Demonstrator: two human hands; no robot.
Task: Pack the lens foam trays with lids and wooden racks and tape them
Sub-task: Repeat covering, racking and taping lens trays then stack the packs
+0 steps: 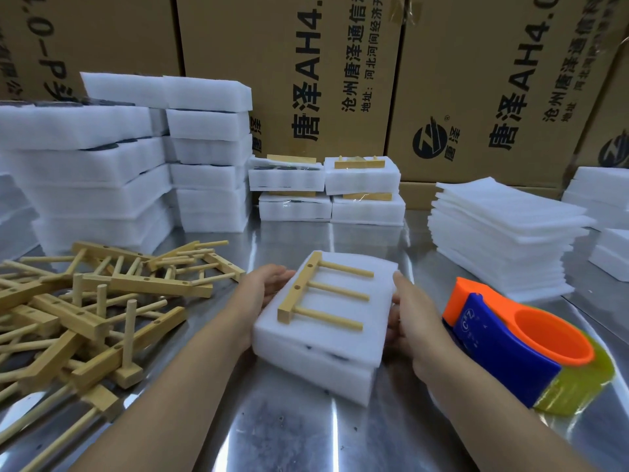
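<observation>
The foam tray (316, 373), with its lid (360, 294) and one wooden rack (320, 294) lying on top, sits near the middle of the steel table (272, 434). The left hand (269, 287) presses its left side with almost straight fingers. The right hand (412, 318) grips its right side, thumb at the lid edge. I judge the pack light and soft, so it dents easily, and the rack looks loose and may slide. It is best held gently by both sides. The tape dispenser (510, 345) stands just to the right.
</observation>
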